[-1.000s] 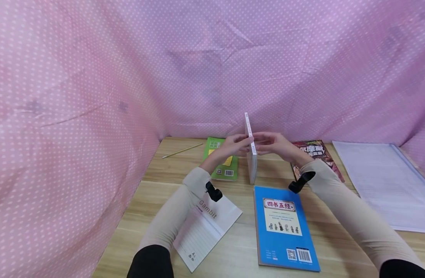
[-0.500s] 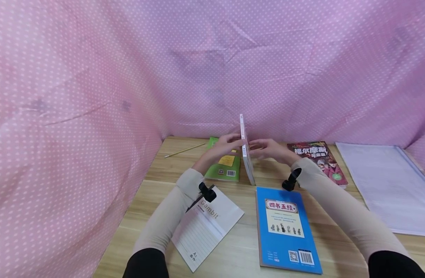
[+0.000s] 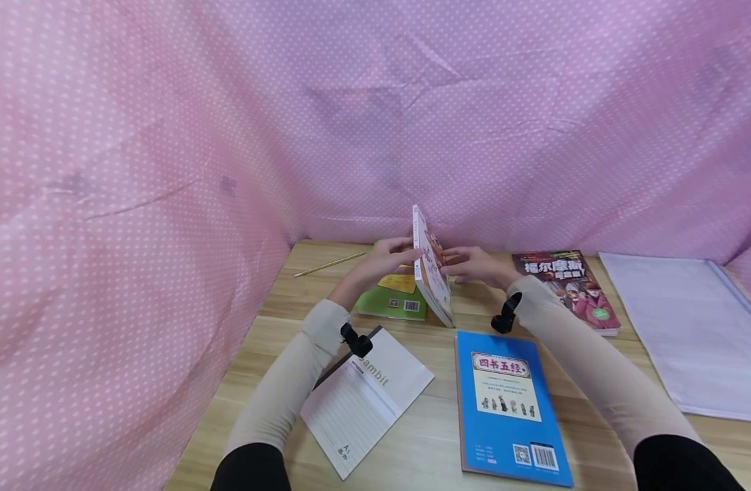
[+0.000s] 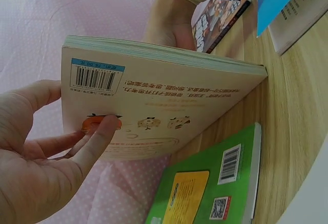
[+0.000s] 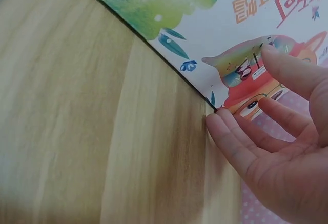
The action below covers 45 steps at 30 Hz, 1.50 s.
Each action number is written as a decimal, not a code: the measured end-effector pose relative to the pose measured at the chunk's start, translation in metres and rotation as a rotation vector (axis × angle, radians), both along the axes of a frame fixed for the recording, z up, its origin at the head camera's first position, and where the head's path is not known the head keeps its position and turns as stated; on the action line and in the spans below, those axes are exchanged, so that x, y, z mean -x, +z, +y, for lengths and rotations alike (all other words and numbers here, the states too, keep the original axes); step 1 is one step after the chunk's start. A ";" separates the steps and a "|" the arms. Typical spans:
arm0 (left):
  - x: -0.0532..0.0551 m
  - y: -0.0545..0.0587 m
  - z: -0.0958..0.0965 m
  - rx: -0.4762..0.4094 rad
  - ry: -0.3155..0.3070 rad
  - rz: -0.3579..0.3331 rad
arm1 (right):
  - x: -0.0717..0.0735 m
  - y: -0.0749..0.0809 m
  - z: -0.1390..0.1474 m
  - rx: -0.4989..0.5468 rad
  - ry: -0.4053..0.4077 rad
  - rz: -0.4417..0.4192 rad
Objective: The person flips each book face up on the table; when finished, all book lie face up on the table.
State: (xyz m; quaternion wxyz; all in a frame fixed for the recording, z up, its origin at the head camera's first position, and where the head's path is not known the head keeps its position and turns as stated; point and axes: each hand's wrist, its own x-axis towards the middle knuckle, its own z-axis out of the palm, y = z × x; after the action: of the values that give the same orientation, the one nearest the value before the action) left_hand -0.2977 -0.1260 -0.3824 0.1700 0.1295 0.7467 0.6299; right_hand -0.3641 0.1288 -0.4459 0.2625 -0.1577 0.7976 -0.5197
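A white picture book (image 3: 433,273) stands on edge on the wooden table, its top leaning left and its cartoon cover turned partly toward the right. My left hand (image 3: 384,262) holds it at the upper part; in the left wrist view the thumb (image 4: 105,129) lies on the pale back cover and another finger reaches the book's edge. My right hand (image 3: 476,266) touches the front cover, fingers spread and gently bent, with fingertips (image 5: 218,124) right at the cover's border in the right wrist view. Beneath the left hand lies a green book (image 3: 390,303), partly covered.
A Gambit notebook (image 3: 369,402) and a blue book (image 3: 504,409) lie in front. Behind my right forearm is a dark red comic-style book (image 3: 571,286). A translucent white sheet (image 3: 682,327) spreads at the right, a pencil (image 3: 329,264) at the back left. Pink dotted cloth (image 3: 375,136) hangs behind.
The picture book has gone from nearly upright to leaning left, showing more of its front cover. Both hands have shifted left with it, uncovering more of the dark red book.
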 end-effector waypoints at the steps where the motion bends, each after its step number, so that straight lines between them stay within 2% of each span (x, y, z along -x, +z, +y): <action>1: 0.000 0.000 -0.001 0.000 0.004 -0.001 | 0.001 -0.001 0.000 0.002 -0.004 -0.002; 5: 0.000 -0.002 -0.005 -0.006 0.029 -0.015 | 0.003 -0.003 0.000 -0.026 0.012 0.032; 11: 0.001 -0.010 -0.010 0.000 0.058 -0.058 | 0.004 -0.003 0.002 -0.087 0.016 0.088; 16: 0.001 -0.021 -0.011 0.054 0.107 -0.077 | 0.002 -0.002 0.007 -0.092 -0.028 0.052; 19: 0.001 -0.027 -0.011 0.120 0.136 -0.058 | 0.003 -0.003 0.010 -0.096 -0.050 0.034; 22: 0.000 -0.031 -0.010 0.150 0.153 -0.051 | 0.003 -0.004 0.013 -0.101 -0.071 0.024; 28: 0.000 -0.037 -0.007 0.130 0.158 -0.074 | 0.002 -0.004 0.019 -0.104 -0.068 0.035; 37: 0.002 -0.043 -0.002 0.184 0.178 -0.089 | 0.006 0.000 0.030 -0.221 -0.062 0.098; 45: 0.000 -0.053 0.009 0.223 0.173 -0.089 | 0.007 0.001 0.039 -0.251 -0.092 0.083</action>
State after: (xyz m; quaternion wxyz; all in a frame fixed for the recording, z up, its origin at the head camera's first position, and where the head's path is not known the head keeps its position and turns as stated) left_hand -0.2982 -0.1173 -0.4356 0.1613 0.0167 0.8122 0.5603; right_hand -0.3714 0.1681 -0.4448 0.2227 -0.1080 0.8730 -0.4202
